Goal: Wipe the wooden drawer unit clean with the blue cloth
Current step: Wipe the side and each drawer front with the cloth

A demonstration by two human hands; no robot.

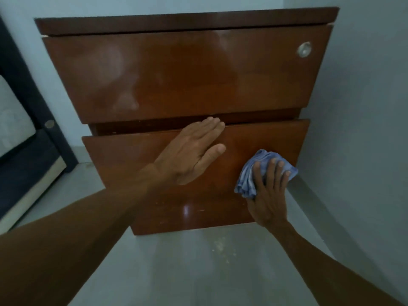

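Observation:
The wooden drawer unit [176, 74] stands against a pale wall, its glossy brown fronts facing me. My left hand [192, 153] lies flat, fingers together, on the top edge of the lower drawer front [123, 160]. My right hand [268, 193] presses the crumpled blue cloth [249, 177] against the right side of that same drawer front. The cloth bunches out above and left of my fingers. A round silver lock [304, 49] sits at the upper drawer's top right. Pale smears show on the upper drawer's left half.
A dark bed frame with a light mattress [19, 138] stands to the left. The grey floor [198, 272] lies below the unit, with a dusty patch near its base. A pale wall [364, 107] closes in right beside the unit.

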